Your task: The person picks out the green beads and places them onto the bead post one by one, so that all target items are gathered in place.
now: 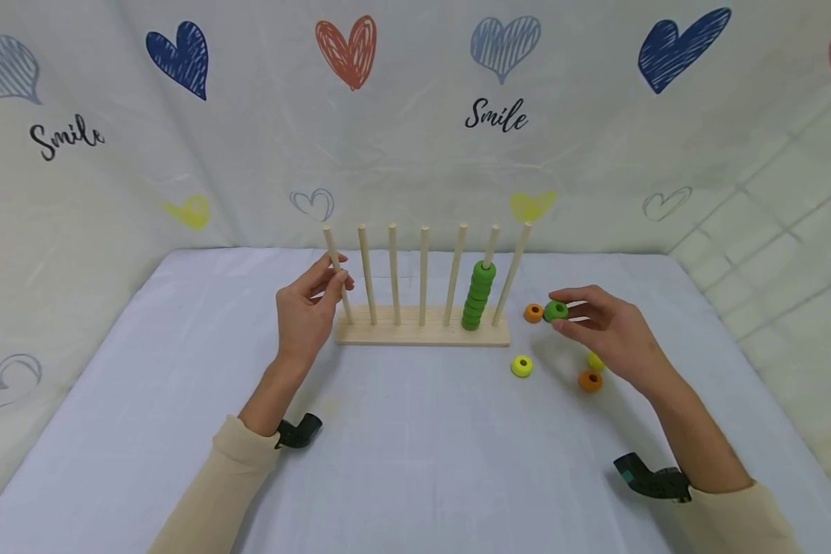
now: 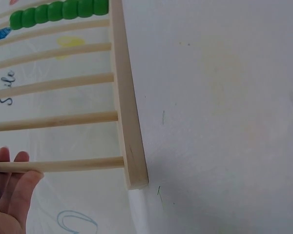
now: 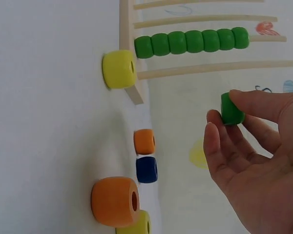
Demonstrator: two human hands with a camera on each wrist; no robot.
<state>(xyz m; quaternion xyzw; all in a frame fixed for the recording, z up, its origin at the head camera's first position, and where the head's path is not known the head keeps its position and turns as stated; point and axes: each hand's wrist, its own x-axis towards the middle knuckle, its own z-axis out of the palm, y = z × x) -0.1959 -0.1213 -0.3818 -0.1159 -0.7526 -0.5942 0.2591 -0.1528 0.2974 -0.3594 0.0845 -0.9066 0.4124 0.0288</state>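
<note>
A wooden rack (image 1: pixel 422 335) with several upright pegs stands at the back of the table. On its second peg from the right sits a stack of green beads (image 1: pixel 479 296). My left hand (image 1: pixel 306 312) pinches the leftmost peg (image 2: pixel 78 166) between thumb and fingers. To the right of the rack, my right hand (image 1: pixel 605 331) holds one green bead (image 3: pixel 231 109) between thumb and fingers, above the table and apart from the pegs. In the head view, an orange bead (image 1: pixel 533 313) lies just left of the held bead.
Loose beads lie right of the rack: a yellow bead (image 1: pixel 522 366) near its front corner, an orange bead (image 1: pixel 591 381) with another yellow bead (image 1: pixel 595 361) behind it. The right wrist view also shows a dark blue bead (image 3: pixel 146 169). A printed cloth (image 1: pixel 415 138) hangs behind.
</note>
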